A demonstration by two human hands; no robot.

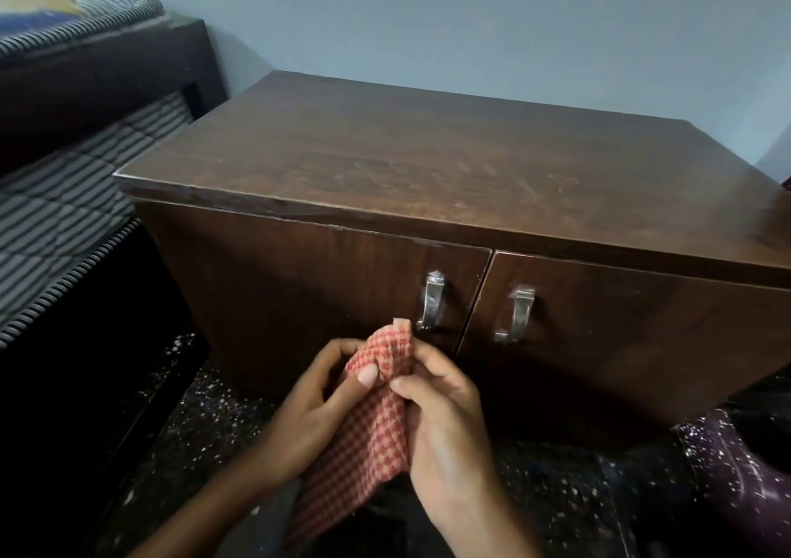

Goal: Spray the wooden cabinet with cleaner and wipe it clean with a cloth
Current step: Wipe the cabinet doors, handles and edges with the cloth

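A low dark wooden cabinet (428, 164) stands in front of me against the wall, with two doors and two metal handles (432, 301). Its top looks dull and smeared in the middle. A red and cream checked cloth (364, 437) is bunched between both hands below the doors. My left hand (308, 407) pinches the cloth from the left with the thumb on top. My right hand (445, 420) grips it from the right. No spray bottle is in view.
A bed with a striped mattress (64, 198) and dark wooden frame (107, 69) stands close on the left. The floor (556, 493) is dark and speckled. A pale blue wall (471, 22) runs behind the cabinet.
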